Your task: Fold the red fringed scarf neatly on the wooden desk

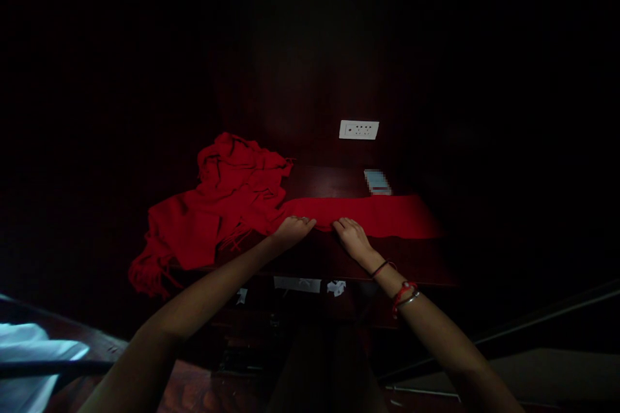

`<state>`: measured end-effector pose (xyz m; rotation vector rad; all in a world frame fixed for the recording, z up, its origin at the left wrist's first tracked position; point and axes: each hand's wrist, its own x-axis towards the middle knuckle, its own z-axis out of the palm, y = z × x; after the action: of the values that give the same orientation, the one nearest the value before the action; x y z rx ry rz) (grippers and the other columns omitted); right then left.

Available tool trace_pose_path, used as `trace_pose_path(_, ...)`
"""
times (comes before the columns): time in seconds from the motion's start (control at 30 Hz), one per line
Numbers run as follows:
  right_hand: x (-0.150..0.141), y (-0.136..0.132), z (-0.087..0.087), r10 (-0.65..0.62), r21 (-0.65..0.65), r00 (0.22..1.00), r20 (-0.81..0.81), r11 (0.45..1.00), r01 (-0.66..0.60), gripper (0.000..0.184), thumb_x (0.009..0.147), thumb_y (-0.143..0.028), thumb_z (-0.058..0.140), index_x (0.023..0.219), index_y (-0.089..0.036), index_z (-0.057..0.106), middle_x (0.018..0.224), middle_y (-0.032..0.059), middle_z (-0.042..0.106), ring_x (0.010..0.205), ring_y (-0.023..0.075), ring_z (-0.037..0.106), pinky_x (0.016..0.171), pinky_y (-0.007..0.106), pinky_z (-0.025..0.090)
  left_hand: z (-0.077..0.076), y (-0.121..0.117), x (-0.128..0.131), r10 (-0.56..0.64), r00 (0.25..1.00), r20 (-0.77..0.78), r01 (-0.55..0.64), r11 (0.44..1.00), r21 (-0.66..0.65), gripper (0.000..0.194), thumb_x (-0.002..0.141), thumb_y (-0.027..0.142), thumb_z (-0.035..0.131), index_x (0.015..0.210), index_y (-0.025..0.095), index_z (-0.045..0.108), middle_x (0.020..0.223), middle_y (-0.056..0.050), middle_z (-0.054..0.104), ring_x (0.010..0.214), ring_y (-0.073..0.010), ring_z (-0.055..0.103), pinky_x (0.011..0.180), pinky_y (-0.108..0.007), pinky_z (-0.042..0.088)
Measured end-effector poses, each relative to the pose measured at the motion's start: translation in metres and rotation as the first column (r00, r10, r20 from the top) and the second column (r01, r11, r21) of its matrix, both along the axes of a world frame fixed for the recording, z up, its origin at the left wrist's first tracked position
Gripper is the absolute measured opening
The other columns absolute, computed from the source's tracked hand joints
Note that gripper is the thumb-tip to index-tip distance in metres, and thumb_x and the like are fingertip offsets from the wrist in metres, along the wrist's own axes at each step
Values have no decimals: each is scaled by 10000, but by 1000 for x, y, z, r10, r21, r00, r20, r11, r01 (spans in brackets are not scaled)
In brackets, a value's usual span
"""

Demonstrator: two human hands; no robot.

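Observation:
A red scarf lies as a long flat strip across the dark table. Its left part runs into a crumpled heap of red fringed cloth; I cannot tell whether both are one piece. My left hand is closed on the strip's near edge, close to the heap. A short way to its right, my right hand pinches the same edge with bent fingers. The fingertips of both hands are partly hidden against the cloth. Dark and red bracelets circle my right wrist.
A pale blue, blurred rectangular item lies behind the strip. A white socket panel is on the wall. Fringe hangs at the dark table's front left edge. White paper pieces show below the tabletop. Pale fabric is at lower left.

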<state>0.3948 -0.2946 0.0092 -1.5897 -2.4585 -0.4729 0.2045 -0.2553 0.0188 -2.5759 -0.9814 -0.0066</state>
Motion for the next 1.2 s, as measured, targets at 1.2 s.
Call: trace_pose_path(1.2, 57, -2, -4, 108, 50, 964, -243, 994, -99, 351, 795, -311, 460, 1100, -139, 464, 999, 98, 546, 911, 215, 480, 782, 327, 365, -16, -4, 63, 144, 954, 264, -136, 990, -47, 239, 868, 147, 301, 1007, 152, 494, 891, -81, 588, 815, -174, 567, 703, -280, 414)
